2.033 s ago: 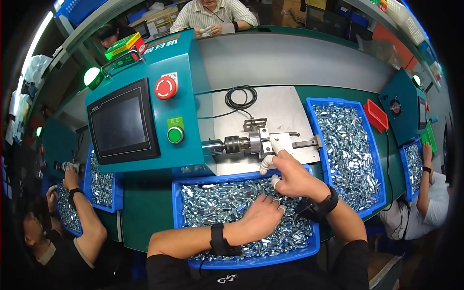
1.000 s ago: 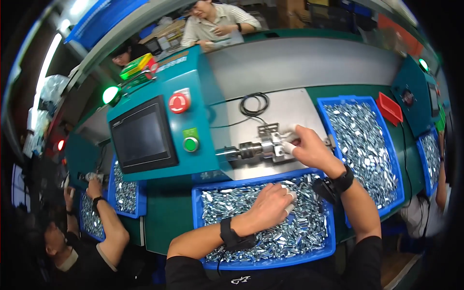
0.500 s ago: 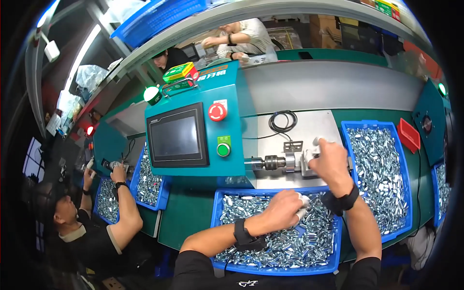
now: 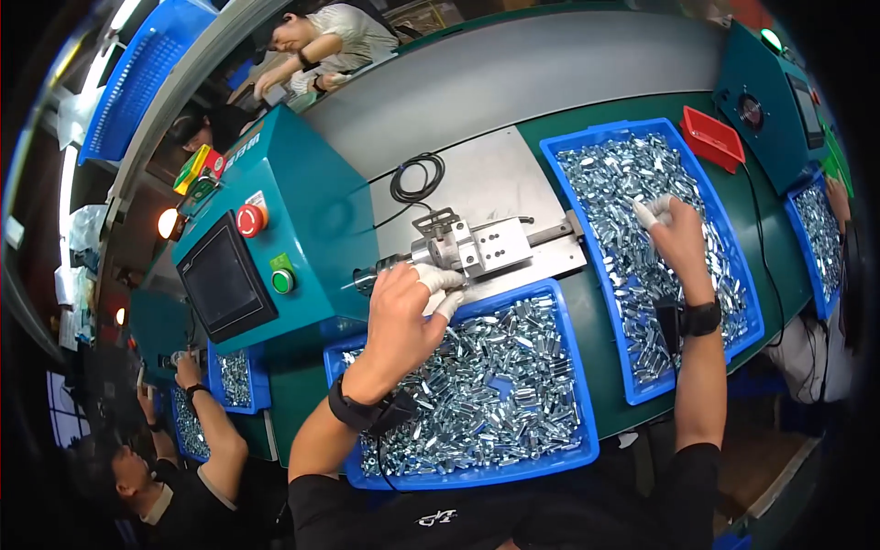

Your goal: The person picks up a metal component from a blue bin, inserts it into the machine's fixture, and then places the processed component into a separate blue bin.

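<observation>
At centre frame, left hand (image 4: 396,312) bunched narrow beside silver metal clamp block (image 4: 468,247), right hand (image 4: 682,246) curled over shiny metal pieces (image 4: 632,170) in blue plastic tray (image 4: 697,361) at frame right; cannot tell either grip's contents; loose pinch could drop a piece.

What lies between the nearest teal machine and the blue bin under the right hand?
In the head view, a metal plate, bearing a coiled black cable and a metal fixture, with the left hand at the fixture.
</observation>
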`<state>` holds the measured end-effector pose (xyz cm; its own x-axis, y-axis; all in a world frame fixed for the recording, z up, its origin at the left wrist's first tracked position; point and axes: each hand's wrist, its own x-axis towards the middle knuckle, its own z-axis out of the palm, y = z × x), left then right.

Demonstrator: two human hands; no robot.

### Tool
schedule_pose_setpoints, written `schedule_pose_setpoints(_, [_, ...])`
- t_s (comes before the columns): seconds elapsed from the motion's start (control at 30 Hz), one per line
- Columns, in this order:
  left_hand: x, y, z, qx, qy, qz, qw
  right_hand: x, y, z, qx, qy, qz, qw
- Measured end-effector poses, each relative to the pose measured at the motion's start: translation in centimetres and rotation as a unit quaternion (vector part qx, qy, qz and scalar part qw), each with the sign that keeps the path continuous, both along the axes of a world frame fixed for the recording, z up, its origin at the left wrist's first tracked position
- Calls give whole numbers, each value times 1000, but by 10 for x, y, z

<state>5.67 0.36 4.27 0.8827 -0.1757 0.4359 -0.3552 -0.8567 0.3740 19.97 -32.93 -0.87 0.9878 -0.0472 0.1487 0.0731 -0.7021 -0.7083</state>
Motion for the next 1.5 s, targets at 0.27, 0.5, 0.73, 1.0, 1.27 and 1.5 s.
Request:
schedule_pose_setpoints(0.27, [54,6,2,170,-5,24,985,-9,-4,-7,167,1,82,983])
schedule_pose_setpoints(0.5, [54,6,-7,113,-19,-3,993,-18,1,6,145,-32,92,985])
schedule_pose_setpoints(0.73, [57,4,-4,131,-30,0,991,-12,-1,0,155,-17,94,983])
schedule_pose_setpoints(1.0, [46,14,-2,195,-79,-15,977,-10,7,-8,149,-11,114,982])
schedule_pose_setpoints(1.27, [-34,-26,-23,23,40,-10,999,-14,17,3,320,75,186,926])
schedule_pose_setpoints(1.5, [-49,-23,-61,45,170,-75,982,-63,138,27,10,10,395,919])
